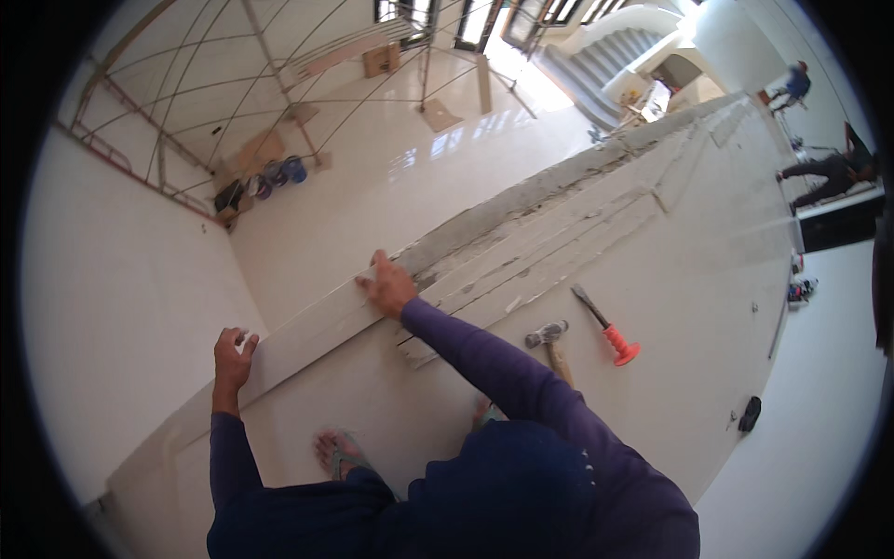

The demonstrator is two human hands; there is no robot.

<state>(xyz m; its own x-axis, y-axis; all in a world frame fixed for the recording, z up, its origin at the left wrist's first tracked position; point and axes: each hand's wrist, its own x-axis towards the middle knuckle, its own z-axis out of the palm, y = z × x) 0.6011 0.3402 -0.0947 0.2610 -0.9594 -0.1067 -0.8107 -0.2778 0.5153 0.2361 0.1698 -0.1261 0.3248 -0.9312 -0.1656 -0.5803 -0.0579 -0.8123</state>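
Note:
A long pale slab strip (312, 340) lies along the edge of the raised floor in front of me. My left hand (233, 361) is at the strip's far edge, its fingers curled and the thumb on the near side. Further right, my right hand (386, 287) grips the far edge near the strip's right end, beside the bare rough mortar bed (503, 224). Other pale strips (540, 256) lie side by side past my right forearm. A hammer (549, 337) with a wooden handle and a chisel (605, 326) with an orange-red grip rest on the floor, untouched.
Beyond the edge lies a lower floor (372, 177) with scaffolding (279, 70) and several buckets (279, 174). A curved staircase (605, 65) rises at the back. Two people (833, 170) (793, 86) are at the far right. A dark shoe (750, 414) lies at right.

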